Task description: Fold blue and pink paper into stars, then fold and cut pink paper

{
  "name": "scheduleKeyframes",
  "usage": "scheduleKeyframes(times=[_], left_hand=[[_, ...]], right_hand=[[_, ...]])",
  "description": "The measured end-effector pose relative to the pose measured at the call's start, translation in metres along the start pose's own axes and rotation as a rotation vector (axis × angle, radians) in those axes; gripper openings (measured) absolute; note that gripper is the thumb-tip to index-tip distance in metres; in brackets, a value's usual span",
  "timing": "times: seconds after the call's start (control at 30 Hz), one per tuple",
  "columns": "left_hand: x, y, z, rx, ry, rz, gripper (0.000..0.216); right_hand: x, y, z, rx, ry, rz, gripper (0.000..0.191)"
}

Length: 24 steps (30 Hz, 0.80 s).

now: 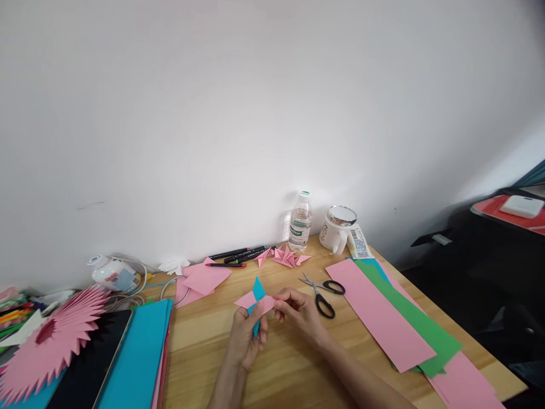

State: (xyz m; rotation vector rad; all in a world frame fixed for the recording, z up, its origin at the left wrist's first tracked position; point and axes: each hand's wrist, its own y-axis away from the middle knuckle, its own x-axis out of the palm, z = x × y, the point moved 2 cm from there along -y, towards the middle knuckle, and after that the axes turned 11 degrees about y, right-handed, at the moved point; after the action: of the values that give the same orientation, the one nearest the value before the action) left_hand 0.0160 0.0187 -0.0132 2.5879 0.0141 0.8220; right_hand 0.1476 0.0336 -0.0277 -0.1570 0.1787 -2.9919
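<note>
Above the middle of the wooden table (pixel 204 352), my left hand (pixel 248 332) pinches a folded paper star (pixel 258 291) near its centre. Two of its points are blue and two are pink, set crosswise. The fingers of my right hand (pixel 296 312) are closed on the tip of the right-hand pink point. Just right of that hand lie scissors (pixel 326 298) with black handles, blades parted. Small folded pink paper pieces (pixel 287 257) are gathered behind the star.
Pink and green paper strips (pixel 381 312) overlap on the right. A water bottle (pixel 300 224) and a white mug (pixel 336 233) stand by the wall. Pens (pixel 238 255) and pink sheets (pixel 206 278) lie behind. Left are a pleated pink paper ring (pixel 63 341), a tablet (pixel 93 363) and blue sheets (pixel 136 352).
</note>
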Motion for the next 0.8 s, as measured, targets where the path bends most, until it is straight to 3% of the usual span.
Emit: scheduleKeyframes(times=[0.33, 0.57, 0.8], left_hand=[[-0.002, -0.001, 0.006, 0.097, -0.133, 0.083, 0.048], [-0.003, -0.006, 0.008, 0.183, -0.114, 0.117, 0.042], [-0.001, -0.001, 0.002, 0.16, -0.112, 0.118, 0.042]], right_hand=[[0.003, 0.002, 0.0, 0.088, 0.064, 0.046, 0.035], [-0.001, 0.0, -0.01, 0.061, 0.098, -0.06, 0.034], [-0.002, -0.003, -0.006, 0.092, 0.028, 0.049, 0.039]])
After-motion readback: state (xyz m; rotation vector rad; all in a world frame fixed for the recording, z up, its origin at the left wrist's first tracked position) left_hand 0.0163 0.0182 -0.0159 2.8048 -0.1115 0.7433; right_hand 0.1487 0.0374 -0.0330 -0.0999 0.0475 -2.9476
